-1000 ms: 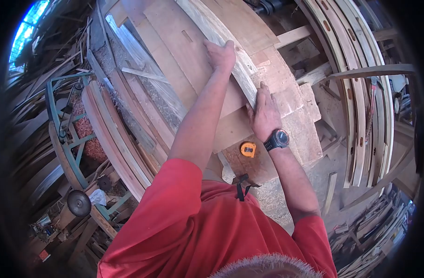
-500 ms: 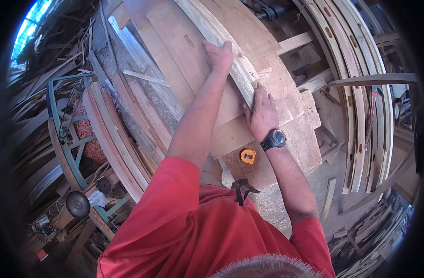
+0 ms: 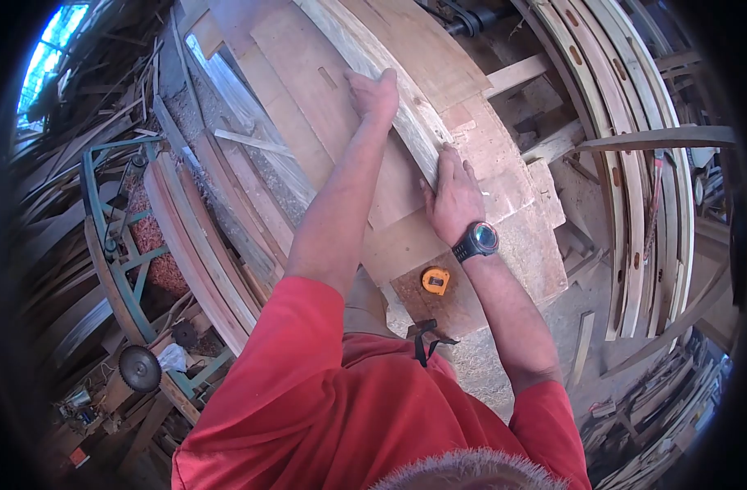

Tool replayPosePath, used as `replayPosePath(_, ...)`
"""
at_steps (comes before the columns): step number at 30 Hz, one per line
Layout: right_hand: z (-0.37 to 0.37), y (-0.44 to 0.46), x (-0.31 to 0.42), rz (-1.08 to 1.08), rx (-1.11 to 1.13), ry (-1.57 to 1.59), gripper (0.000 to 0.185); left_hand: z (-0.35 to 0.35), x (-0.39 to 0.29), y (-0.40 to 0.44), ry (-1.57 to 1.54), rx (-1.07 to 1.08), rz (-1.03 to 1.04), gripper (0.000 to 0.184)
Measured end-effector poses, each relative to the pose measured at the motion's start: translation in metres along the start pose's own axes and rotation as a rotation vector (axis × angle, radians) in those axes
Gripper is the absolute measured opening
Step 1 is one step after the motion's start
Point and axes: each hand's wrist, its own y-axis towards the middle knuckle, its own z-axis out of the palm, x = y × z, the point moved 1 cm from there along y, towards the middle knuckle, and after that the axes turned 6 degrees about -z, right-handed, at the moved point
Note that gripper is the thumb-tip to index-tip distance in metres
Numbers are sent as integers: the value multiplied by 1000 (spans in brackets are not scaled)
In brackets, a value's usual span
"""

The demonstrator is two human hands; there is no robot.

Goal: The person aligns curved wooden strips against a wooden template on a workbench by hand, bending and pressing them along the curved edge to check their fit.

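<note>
A long pale wooden board (image 3: 411, 122) runs from the top of the view down to the middle of the bench. My left hand (image 3: 374, 95) grips its left edge higher up, thumb on top and fingers along the side. At the near end, my right hand (image 3: 457, 201) holds the board with the thumb on one side and the fingers over the other. A dark wristwatch (image 3: 478, 240) is on the right wrist. Below the hands, an orange tape measure (image 3: 435, 280) rests on the brown bench panel (image 3: 455, 313).
Flat wooden sheets (image 3: 308, 98) cover the bench. Slotted curved planks (image 3: 626, 188) stand at right. On the left are a green metal frame (image 3: 96, 192), stacked curved boards (image 3: 198, 237) and a round toothed disc (image 3: 140, 368). Shavings litter the floor.
Both hands and the board have shifted slightly to the left and away from me. The tape measure sits almost where it was.
</note>
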Motion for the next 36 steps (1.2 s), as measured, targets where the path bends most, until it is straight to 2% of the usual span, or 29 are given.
replayPosePath(24, 4, 23, 7, 27, 12, 26, 62, 7, 6, 29, -85, -35, 42, 84)
replayPosePath(27, 3, 23, 7, 22, 6, 39, 61, 0, 1, 20, -112, 72, -41, 86)
replayPosePath(31, 4, 23, 5, 6, -18, 14, 60, 7, 15, -28, -119, -72, 98, 88)
replayPosePath(33, 2, 23, 5, 16, 45, 5, 59, 2, 14, -54, -112, 27, 33, 87)
replayPosePath(36, 1, 22, 7, 37, 38, 31, 59, -2, 8, -61, -120, 50, 49, 86)
